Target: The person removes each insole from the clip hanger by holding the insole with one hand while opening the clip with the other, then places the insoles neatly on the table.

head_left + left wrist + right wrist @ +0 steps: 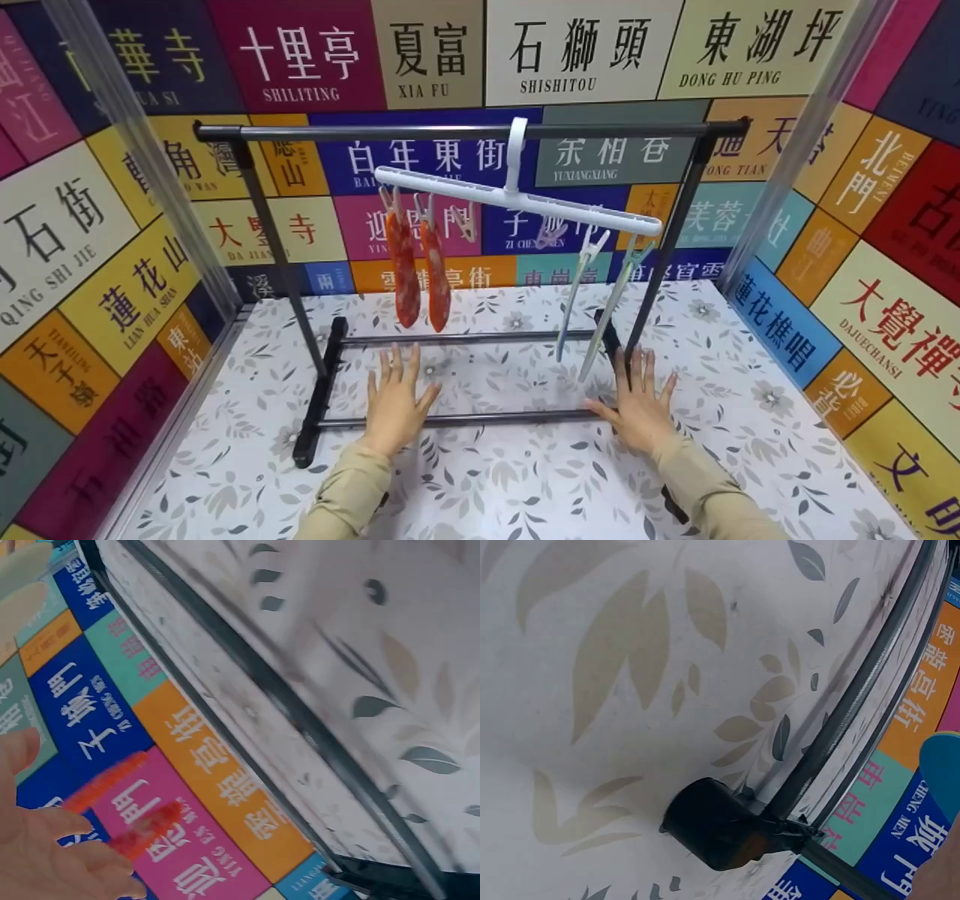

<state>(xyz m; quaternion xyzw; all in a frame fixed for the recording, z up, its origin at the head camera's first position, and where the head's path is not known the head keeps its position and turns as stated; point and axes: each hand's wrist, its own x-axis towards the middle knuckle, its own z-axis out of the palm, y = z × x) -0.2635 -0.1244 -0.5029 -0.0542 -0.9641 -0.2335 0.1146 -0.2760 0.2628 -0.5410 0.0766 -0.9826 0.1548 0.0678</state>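
Observation:
A white clip hanger point(517, 199) hooks over the top bar of a black metal rack point(337, 133), tilted down to the right. Two red, white-flecked sausages point(405, 274) hang from clips at its left end; they show blurred in the left wrist view. On the right, clips hold two long, thin, pale strips, one bluish point(571, 307) and one greenish point(609, 319). My left hand point(397, 409) is spread, fingers straight, over the rack's front lower bar point(510, 418) and holds nothing. Also spread and holding nothing, my right hand point(641, 409) overlaps the rack's right foot.
Two more clips hang mid-hanger, a beige one point(465, 223) and a purplish one point(551, 234). The rack stands on a leaf-patterned white tabletop point(480, 487). Panels with colourful lettered signs point(585, 49) enclose the back and sides. A black end cap point(712, 821) shows in the right wrist view.

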